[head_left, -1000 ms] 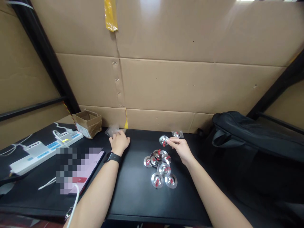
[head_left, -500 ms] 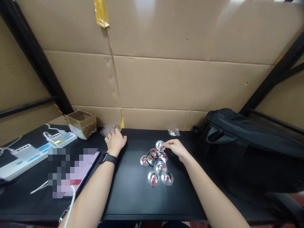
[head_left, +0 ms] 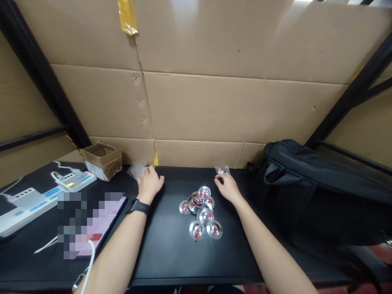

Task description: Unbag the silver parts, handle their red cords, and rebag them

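A pile of several shiny metal discs [head_left: 200,210] with red marks lies on the black table [head_left: 171,253]. My right hand [head_left: 227,188] hovers just right of the pile. Its fingers are loosely apart, hold nothing, and point at a small clear bag with a disc inside [head_left: 222,169] by the cardboard wall. My left hand [head_left: 149,183], with a black watch on the wrist, rests at the back of the table. Its fingers are curled onto the edge of some clear plastic bags [head_left: 136,169].
A small open cardboard box [head_left: 101,160] and a white power strip [head_left: 36,196] sit at the left. A pink booklet [head_left: 101,220] with a white cable lies in front of them. A black backpack [head_left: 318,179] fills the right side. Cardboard walls close off the back.
My right hand set the disc it held down on top of the pile, let go and moved back toward the bagged disc. My left hand stayed on the plastic bags.
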Motion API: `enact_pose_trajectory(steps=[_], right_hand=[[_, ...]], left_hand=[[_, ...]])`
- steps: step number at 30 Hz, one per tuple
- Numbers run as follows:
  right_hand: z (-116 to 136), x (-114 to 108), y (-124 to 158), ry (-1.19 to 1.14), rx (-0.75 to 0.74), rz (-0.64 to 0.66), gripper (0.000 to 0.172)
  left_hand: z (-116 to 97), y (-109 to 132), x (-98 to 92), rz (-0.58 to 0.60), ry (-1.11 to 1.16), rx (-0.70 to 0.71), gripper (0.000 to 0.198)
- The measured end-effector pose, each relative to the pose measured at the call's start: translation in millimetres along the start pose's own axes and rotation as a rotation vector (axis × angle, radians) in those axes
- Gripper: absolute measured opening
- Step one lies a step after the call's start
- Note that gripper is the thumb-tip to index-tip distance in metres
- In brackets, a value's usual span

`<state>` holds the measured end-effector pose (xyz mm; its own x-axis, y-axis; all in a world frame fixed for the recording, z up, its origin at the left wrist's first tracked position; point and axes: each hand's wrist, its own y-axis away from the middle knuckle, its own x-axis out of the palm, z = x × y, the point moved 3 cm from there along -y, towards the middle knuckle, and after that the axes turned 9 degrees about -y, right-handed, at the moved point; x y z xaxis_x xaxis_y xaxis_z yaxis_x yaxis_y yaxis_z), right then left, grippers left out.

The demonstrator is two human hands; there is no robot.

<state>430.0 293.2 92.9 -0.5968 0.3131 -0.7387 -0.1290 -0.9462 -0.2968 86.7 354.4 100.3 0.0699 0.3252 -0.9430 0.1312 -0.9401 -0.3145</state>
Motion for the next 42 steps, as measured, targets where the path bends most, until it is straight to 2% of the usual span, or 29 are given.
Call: enact_pose_trajectory(steps=[2,5,8,13,18,20,22,25,27,29,31,34,36,39,42], right_hand=[[-11,1,-7,0.141,0.017,-0.007,0.044],[-22,6,-13,0.258,0.035,0.059,0.058],[-22,9,-14,0.291,0.047,0.085,0.059],[-15,5,-12,0.310,0.002,0.052,0.068],[-17,4,-8,0.293,0.035,0.242,0.069],[-15,0,-5,0.274,0.002,0.257,0.072],[-12,-4,-2,0.235,-0.041,0.222,0.063],[-9,-10,-1,0.128,-0.053,0.170,0.041],[-7,-13,-2,0.022,-0.056,0.121,0.036],[-2,-16,-3,-0.103,-0.070,0.040,0.035],[5,-17,-1,-0.248,-0.055,-0.032,0.035],[21,-13,6,-0.525,-0.006,-0.062,0.039],[34,-10,13,-0.724,-0.011,-0.081,0.041],[48,-5,20,-0.941,-0.012,-0.067,0.043],[54,-3,23,-1.079,0.003,-0.055,0.044]], left_hand=[[-4,3,-2.9,-0.005,0.000,0.020,0.059],[-11,9,-10.3,-0.072,-0.004,0.055,0.054],[-16,14,-19.2,-0.162,-0.003,0.074,0.049],[-28,21,-31.2,-0.249,0.076,0.160,0.041],[-49,33,-38.0,-0.271,0.151,0.311,0.039],[-56,38,-38.9,-0.259,0.183,0.357,0.038],[-61,41,-38.9,-0.247,0.217,0.398,0.037],[-65,44,-38.2,-0.231,0.283,0.437,0.035],[-67,45,-38.1,-0.206,0.348,0.453,0.031],[-71,49,-39.9,-0.166,0.440,0.489,0.029],[-78,56,-44.3,-0.102,0.553,0.589,0.031],[-91,73,-52.5,0.018,0.677,0.804,0.039],[-98,83,-55.0,0.066,0.690,0.873,0.042],[-104,87,-51.7,0.038,0.708,0.809,0.040],[-101,78,-42.8,-0.034,0.841,0.642,0.031]])
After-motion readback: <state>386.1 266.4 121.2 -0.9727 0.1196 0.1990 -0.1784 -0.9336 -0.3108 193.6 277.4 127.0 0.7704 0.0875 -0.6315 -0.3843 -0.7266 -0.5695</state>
